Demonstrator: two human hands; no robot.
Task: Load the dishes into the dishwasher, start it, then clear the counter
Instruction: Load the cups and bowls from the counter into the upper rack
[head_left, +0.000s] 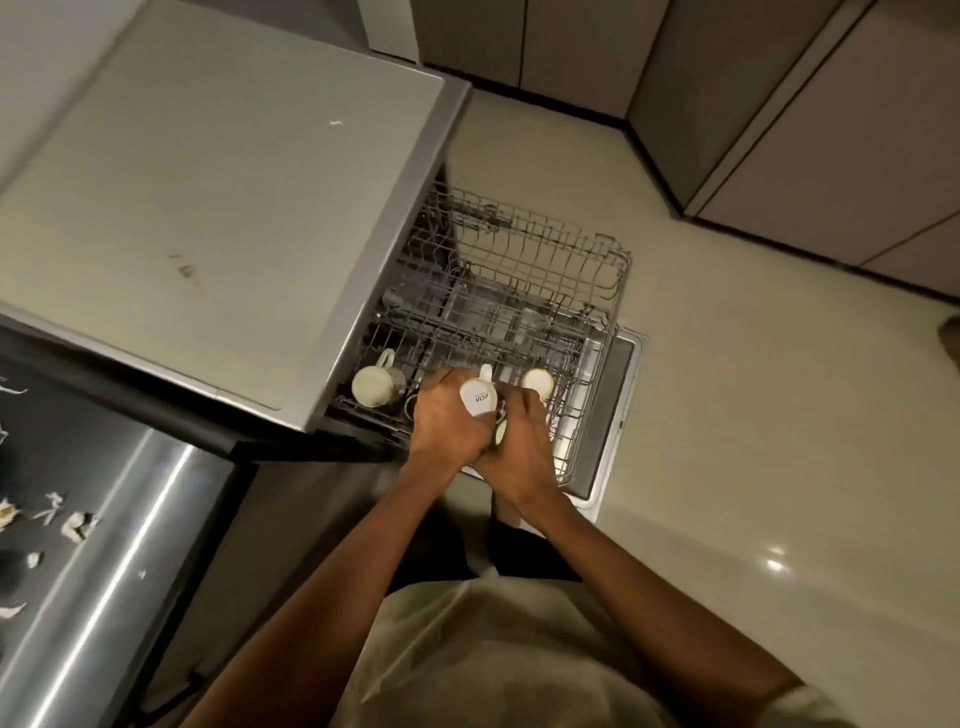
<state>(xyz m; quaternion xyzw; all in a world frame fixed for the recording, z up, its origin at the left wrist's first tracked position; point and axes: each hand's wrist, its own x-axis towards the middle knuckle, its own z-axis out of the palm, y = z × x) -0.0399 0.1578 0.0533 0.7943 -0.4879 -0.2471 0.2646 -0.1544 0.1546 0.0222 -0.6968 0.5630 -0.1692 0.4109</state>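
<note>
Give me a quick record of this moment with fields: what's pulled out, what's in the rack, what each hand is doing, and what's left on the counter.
pulled out: dishwasher rack, over the open door
in rack: cream mug on its side at left; another pale cup at right
left hand: holds a white mug, upside down, over the rack
right hand: beside the left, fingers curled; what it holds is hidden
counter: white scraps

Three pale mugs are being counted in the pulled-out rack: one at the left, one between the hands, one at the right. Two wire racks are being seen, upper and lower. Two hands are being counted, left and right.
</note>
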